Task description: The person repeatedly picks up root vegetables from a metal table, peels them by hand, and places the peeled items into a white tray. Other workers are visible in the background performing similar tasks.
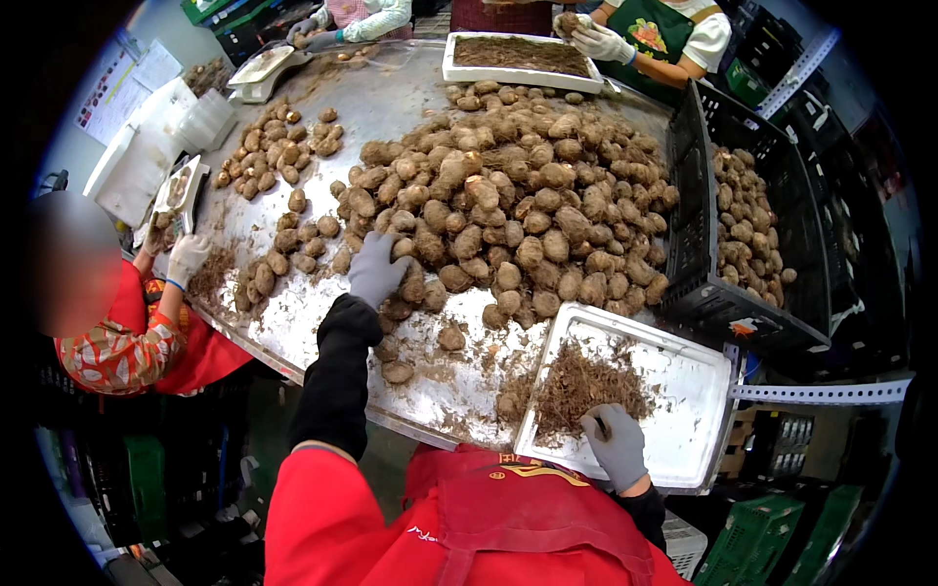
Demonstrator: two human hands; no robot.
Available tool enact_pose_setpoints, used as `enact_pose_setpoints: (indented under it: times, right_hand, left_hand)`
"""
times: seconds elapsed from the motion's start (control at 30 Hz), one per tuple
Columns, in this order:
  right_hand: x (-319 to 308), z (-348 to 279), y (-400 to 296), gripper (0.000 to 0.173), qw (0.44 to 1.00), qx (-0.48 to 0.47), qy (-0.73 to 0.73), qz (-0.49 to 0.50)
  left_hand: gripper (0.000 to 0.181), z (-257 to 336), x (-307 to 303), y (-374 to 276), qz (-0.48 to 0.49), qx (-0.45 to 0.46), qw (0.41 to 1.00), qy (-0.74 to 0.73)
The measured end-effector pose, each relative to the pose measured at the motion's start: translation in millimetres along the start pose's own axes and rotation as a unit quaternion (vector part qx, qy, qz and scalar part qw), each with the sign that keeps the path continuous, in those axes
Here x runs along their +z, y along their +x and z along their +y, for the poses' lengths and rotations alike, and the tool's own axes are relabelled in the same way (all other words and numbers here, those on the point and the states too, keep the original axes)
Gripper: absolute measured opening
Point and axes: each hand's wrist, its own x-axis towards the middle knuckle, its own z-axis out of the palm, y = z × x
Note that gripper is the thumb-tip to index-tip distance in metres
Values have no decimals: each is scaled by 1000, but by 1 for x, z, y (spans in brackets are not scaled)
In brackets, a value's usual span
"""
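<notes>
My left hand (377,269), in a grey glove, reaches to the near left edge of a large heap of hairy brown taro corms (506,198). Its fingers and thumb are around one taro corm (401,247); whether they grip it is unclear. Over the near rim of a white foam tray (681,373), my gloved right hand (619,447) is curled around a small dark object (602,428), mostly hidden by the fingers. Brown fibrous scrapings (586,392) lie in the tray beside that hand. Loose corms (397,372) sit on the metal table nearer me.
A black plastic crate (692,220) holding corms stands at the right. At left, a person in red (146,322) works by a scale (179,187). Other people work across the metal table (315,337), near another foam tray (524,75) of scrapings. Smaller corm piles (271,150) lie left.
</notes>
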Motion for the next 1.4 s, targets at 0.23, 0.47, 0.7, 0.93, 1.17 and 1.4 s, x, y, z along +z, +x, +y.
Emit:
enact_pose_setpoints:
  times: [0.23, 0.47, 0.7, 0.93, 1.17, 1.4]
  right_hand:
    - [-4, -4, 3, 26, 993, -3, 107, 42]
    - [-31, -54, 49, 39, 973, -111, 180, 96]
    - [-30, -53, 50, 28, 956, -161, 211, 125]
    - [-22, -44, 40, 24, 961, -146, 193, 133]
    - [-21, -48, 32, 15, 979, -103, 118, 128]
    - [-20, -37, 32, 13, 977, -36, 192, 80]
  left_hand:
    - [52, 88, -20, -69, -175, -94, 661, -723]
    - [42, 172, 28, -131, -287, -79, 445, -844]
    - [31, 217, 24, -163, -322, -120, 588, -733]
    - [31, 219, 27, -176, -303, -51, 718, -625]
    - [45, 210, 37, -185, -276, 32, 835, -476]
    - [36, 208, 45, -188, -312, -51, 742, -591]
